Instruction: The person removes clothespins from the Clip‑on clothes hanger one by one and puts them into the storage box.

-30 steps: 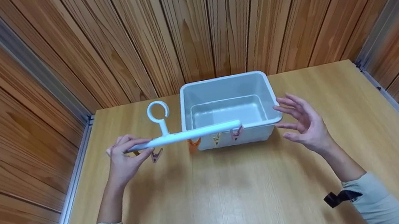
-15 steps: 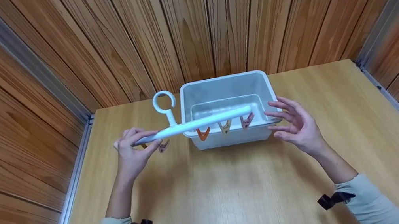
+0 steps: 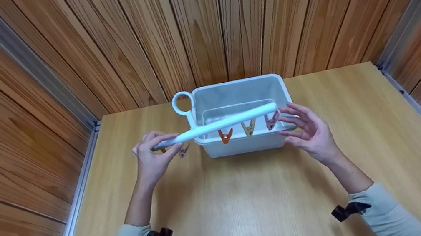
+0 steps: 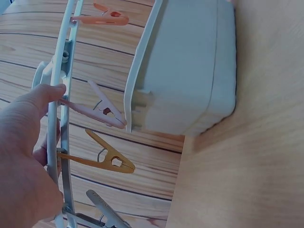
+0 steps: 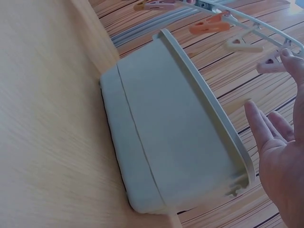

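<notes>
My left hand [image 3: 151,157] pinches the left end of a light-blue clip hanger [image 3: 232,121], thumb below and fingers above. The hanger is held up in front of and partly over a pale grey plastic tub [image 3: 246,145], its right end higher. Its hook stands up at the left of the tub. Below the bar dangle an orange clip [image 3: 225,136], a cream clip [image 3: 250,127] and a pink clip [image 3: 272,120]. Near my left hand hang a mustard clip [image 4: 114,161] and a grey clip [image 4: 107,211]. My right hand [image 3: 314,135], fingers spread, is beside the pink clip; whether it touches is unclear.
The tub stands at the back of a wooden table [image 3: 242,214], close to a wood-panelled wall [image 3: 204,26]. Panelled walls also rise at left and right, with metal strips along the table's sides.
My left hand has carried the hanger rightward and upward, so it now crosses the tub, its right end raised. My right hand has moved slightly left, closer to the hanger's end.
</notes>
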The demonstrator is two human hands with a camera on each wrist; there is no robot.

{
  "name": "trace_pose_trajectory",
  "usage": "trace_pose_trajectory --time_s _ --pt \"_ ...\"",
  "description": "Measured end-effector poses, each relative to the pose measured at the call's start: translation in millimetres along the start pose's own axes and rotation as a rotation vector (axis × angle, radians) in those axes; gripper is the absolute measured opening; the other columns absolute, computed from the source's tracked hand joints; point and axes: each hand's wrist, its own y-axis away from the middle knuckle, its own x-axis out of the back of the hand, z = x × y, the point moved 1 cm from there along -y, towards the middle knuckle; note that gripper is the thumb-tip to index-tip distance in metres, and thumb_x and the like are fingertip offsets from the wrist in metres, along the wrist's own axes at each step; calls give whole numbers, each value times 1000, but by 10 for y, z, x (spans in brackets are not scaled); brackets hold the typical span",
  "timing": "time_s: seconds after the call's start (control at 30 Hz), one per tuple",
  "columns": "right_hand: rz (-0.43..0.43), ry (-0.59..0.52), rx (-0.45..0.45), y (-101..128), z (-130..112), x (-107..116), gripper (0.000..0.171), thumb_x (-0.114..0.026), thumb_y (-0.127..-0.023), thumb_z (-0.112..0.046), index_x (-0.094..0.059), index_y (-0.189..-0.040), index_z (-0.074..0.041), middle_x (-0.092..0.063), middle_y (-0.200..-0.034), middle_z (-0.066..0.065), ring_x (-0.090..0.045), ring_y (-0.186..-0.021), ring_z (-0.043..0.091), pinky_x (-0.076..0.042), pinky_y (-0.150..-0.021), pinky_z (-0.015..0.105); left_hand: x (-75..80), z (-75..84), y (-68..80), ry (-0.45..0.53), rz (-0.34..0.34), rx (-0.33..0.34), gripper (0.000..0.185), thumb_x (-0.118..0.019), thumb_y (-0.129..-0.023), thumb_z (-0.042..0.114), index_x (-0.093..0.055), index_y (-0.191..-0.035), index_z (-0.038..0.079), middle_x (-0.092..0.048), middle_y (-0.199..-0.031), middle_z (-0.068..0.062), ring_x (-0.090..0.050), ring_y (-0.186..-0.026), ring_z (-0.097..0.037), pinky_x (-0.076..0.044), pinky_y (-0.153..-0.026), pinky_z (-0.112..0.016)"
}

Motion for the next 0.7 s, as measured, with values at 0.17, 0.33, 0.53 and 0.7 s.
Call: trace_pose_trajectory --time_s 0.17,0.33,0.53,0.7 --pt "31 16 3 -17 0 -39 76 -69 -94 26 -50 -163 -1 -68 -154 -3 -71 -139 11 -63 -107 31 -72 50 -1 -6 -1 1 23 -92 -94 13 -89 -117 10 -77 -113 -15 -55 -115 -18 -13 -120 -61" --pt "75 34 -9 -32 -23 -82 73 -71 -93 26 -58 -157 -7 -72 -145 -5 -73 -134 9 -65 -104 30 -129 100 18 -7 -3 14 23 -93 -94 14 -89 -117 12 -77 -113 -13 -54 -114 -18 -13 -117 -58" --pt "93 29 3 -45 -37 -108 67 -73 -95 23 -63 -150 -14 -74 -142 -5 -76 -132 11 -65 -101 30 -176 156 47 -10 -24 18 22 -92 -95 16 -89 -117 13 -76 -111 -11 -54 -115 -19 -14 -113 -57" --pt "102 7 20 -53 -57 -128 58 -71 -97 22 -68 -143 -13 -79 -133 -3 -81 -125 15 -66 -98 30 -193 170 55 -5 -41 25 22 -92 -95 15 -89 -117 13 -75 -111 -11 -55 -115 -20 -14 -113 -57"
